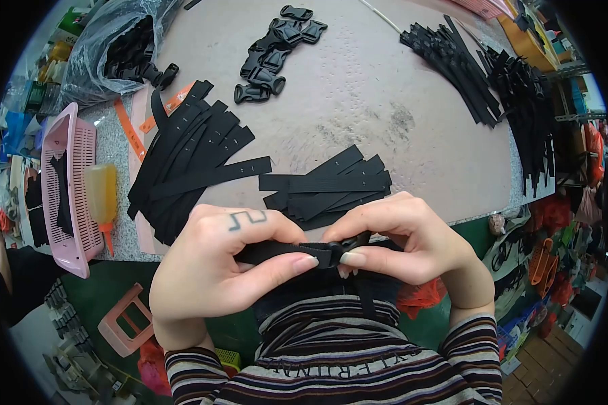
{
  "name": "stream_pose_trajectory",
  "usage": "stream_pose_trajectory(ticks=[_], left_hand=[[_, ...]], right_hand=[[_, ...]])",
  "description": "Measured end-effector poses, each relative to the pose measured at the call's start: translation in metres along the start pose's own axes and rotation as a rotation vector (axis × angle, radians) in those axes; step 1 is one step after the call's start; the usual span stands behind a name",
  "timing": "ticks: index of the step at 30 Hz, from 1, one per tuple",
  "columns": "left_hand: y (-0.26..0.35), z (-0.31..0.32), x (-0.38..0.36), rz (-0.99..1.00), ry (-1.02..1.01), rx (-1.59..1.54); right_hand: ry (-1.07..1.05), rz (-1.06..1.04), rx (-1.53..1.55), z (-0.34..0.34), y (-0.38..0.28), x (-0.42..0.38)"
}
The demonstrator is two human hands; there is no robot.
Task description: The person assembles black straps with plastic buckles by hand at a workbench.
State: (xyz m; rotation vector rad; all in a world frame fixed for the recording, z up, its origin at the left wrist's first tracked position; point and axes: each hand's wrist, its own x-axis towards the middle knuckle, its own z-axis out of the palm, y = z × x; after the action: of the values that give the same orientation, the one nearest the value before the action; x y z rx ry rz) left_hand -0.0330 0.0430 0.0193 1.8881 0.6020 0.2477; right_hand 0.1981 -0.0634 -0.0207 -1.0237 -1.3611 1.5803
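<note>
Near the table's front edge, my left hand (pixel 226 260) pinches a black strap (pixel 270 251) between thumb and index finger. Close beside it, my right hand (pixel 405 246) is closed on a black plastic buckle (pixel 336 254) at the strap's end. The fingertips partly cover both pieces, so how the strap runs through the buckle is unclear. Just beyond my hands lies a small pile of black strap pieces (pixel 327 185). A larger fanned pile of black straps (pixel 189 158) is to the left. Several black buckles (pixel 273 57) lie at the table's far middle.
At the left are a pink basket (pixel 81 189), a bottle of yellow liquid (pixel 101 196) and a plastic bag (pixel 94 61) of black buckles. Bundled black straps (pixel 452 71) lie at the back right. A pink stool (pixel 125 320) stands below the table at the left.
</note>
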Motion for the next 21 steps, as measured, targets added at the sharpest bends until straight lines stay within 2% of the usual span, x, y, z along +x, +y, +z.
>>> stream_pose_trajectory(ticks=[7, 10, 13, 14, 16, 18, 20, 21], left_hand=[[-0.004, 0.007, 0.0, -0.033, 0.05, -0.069], [-0.009, 0.009, 0.0, -0.02, 0.006, -0.136], [-0.026, 0.031, -0.003, 0.014, 0.061, -0.412], [-0.029, 0.034, -0.008, 0.0, 0.019, -0.46], [-0.01, 0.04, -0.014, -0.327, -0.105, -0.878], [-0.026, 0.056, -0.014, 0.093, -0.133, -0.588], [-0.033, 0.072, -0.015, 0.202, 0.011, -0.452], [-0.034, 0.081, -0.013, 0.238, 0.116, -0.45]], right_hand=[[-0.028, -0.04, -0.004, -0.002, 0.003, 0.001], [-0.038, -0.05, 0.016, -0.002, 0.004, 0.001], [-0.052, 0.031, 0.165, -0.001, 0.005, -0.004], [-0.042, 0.072, 0.314, 0.003, 0.005, -0.009], [-0.094, 0.155, 0.415, -0.002, 0.002, -0.022], [-0.155, 0.085, 0.369, -0.003, 0.002, -0.032], [-0.007, 0.229, 0.606, 0.007, 0.009, -0.044], [0.095, 0.315, 0.825, 0.013, 0.01, -0.046]])
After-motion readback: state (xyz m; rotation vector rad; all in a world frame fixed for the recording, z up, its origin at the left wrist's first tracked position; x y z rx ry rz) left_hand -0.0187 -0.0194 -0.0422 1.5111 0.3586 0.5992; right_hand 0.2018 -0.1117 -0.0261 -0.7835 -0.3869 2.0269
